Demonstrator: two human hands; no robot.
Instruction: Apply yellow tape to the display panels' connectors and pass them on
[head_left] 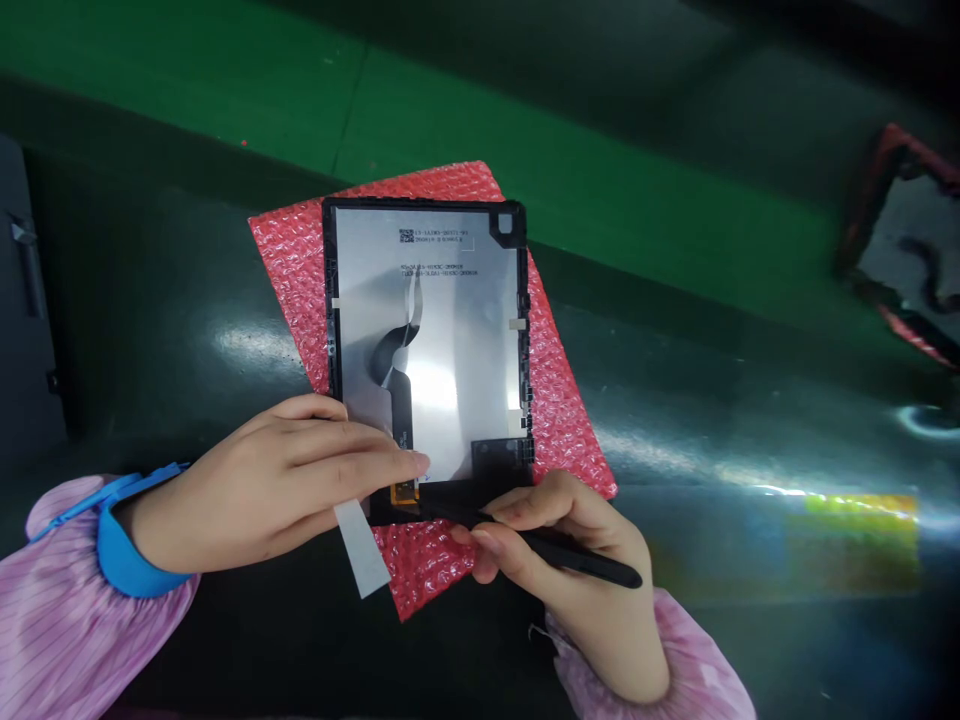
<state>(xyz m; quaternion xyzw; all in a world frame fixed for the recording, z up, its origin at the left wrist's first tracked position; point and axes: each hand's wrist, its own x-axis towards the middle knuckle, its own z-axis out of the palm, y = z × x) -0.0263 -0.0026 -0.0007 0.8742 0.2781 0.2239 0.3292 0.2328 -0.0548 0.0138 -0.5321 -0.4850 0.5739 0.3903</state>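
Maybe the stick (585, 561) pinched in the right hand (592, 605) could, pushed too hard, slip and rip the gold strip (405, 493) by the left hand (277, 475), whose grip I can't tell.

The single camera sits up on the person's head, and I see it facing forward and steeply down over the dark, glossy tabletop (180, 270). It is near enough to catch small print on the silver-backed, black-framed flat device (465, 340) at mid-view. Both pink-striped sleeves (82, 630) come in from the near side. The view leans, so the broad green band (480, 150) on the far side slopes down rightward; at far right, a second silver-backed device (911, 240) is cut off.
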